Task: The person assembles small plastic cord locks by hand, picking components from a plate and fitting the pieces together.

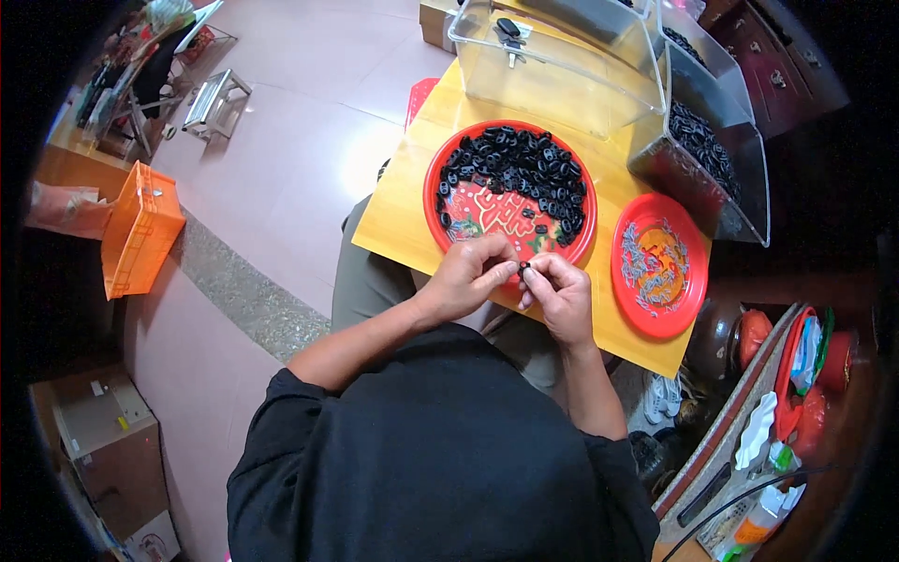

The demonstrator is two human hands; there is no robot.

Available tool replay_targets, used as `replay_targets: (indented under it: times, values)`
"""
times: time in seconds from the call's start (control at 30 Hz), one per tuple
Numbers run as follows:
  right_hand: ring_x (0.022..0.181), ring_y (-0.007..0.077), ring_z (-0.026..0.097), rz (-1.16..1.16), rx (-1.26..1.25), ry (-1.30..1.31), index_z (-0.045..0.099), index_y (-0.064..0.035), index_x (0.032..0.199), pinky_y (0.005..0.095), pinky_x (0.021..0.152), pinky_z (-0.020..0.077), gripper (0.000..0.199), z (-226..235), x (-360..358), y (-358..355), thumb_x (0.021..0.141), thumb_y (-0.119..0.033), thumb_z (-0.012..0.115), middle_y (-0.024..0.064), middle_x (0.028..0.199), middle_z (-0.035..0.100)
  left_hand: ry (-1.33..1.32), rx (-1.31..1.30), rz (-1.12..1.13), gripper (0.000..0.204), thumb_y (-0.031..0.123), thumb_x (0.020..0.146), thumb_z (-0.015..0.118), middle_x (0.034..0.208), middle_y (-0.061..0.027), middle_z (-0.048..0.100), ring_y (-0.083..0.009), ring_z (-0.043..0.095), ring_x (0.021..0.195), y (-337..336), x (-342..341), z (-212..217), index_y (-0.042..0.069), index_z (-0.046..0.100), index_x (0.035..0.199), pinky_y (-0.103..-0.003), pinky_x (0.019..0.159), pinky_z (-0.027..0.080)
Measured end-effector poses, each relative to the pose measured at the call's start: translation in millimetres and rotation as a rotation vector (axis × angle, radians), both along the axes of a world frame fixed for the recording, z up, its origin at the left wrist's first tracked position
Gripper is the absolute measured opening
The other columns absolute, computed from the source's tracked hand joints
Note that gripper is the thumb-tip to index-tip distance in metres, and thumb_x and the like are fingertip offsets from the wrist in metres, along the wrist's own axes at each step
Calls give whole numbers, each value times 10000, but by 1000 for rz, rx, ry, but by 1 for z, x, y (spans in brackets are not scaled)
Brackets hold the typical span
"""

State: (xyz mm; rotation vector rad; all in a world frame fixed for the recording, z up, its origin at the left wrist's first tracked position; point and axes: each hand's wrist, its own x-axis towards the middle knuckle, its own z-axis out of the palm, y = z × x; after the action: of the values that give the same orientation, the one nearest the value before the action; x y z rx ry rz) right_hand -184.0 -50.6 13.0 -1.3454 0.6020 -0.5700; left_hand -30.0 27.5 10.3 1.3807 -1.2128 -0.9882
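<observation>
Item: one small black piece, apparently moulded plastic (524,268), held between the fingertips of both hands, above the near edge of the red tray; finer outline hidden by the fingers.

Left hand (471,273): thumb and forefinger pinched on the piece's left side.

Right hand (562,295): thumb and forefinger closed on its right side, other fingers curled in.

Handling, as judged: very light, stiff, hardly fragile; smooth and so small that it could slip or flip. Best held by its outer edges, fingertips only, middle left free.

Just beyond the hands: round red tray with a printed base (432,201), bearing a heap of small black oval pieces (534,169), loose, a few strays nearer the fingers.

Right of the right hand: oval red plate with an orange centre (691,295), scattered with thin grey slivers, perhaps metal (641,272); fine, likely awkward to pick up singly.

Beneath: yellow table (398,215).

Farther beyond the hands: clear plastic bin (552,89).
</observation>
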Motion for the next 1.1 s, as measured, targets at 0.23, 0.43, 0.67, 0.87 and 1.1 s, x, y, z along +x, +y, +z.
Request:
replay_targets:
  times: [0.23, 0.43, 0.67, 0.87, 1.1]
  values:
    - [513, 59, 517, -24, 12, 28, 548, -8, 780, 199, 470, 442, 75, -1, -7, 1, 844, -48, 552, 15, 666, 549, 175, -29, 15, 76, 58, 804, 577, 679, -39, 533, -93, 501, 609, 2, -11, -6, -5, 538, 821, -237, 547, 414]
    - [488, 97, 524, -129, 274, -166, 563, 16, 792, 222, 456, 465, 51, -5, -16, -6, 828, -14, 542, 65, 675, 568, -631, -193, 152, 130, 43, 738, 606, 771, -99, 515, -222, 553, 711, -2, 34, 10, -7, 545, 841, -326, 633, 461]
    - [488, 96, 523, -204, 289, -167, 564, 15, 809, 216, 446, 461, 44, -7, -23, -11, 829, -21, 549, 61, 668, 569, -1249, 29, -2, 97, 95, 686, 606, 816, -133, 541, -307, 563, 782, -19, 73, 9, 17, 584, 740, -397, 667, 474]
    - [493, 93, 517, -202, 241, -129, 545, 1, 819, 233, 457, 469, 32, -6, -24, -6, 839, -22, 537, 68, 675, 565, -1254, 143, -29, 81, 95, 713, 538, 783, -143, 551, -317, 565, 801, -35, 72, 8, 18, 557, 699, -403, 671, 469]
    - [555, 105, 574, -253, 125, -96, 548, 8, 836, 220, 485, 488, 15, -3, -22, -9, 832, 5, 534, 67, 713, 589, -1141, -2, 24, 115, 72, 698, 575, 784, -165, 566, -346, 571, 764, -27, 68, 16, -7, 521, 761, -397, 694, 471]
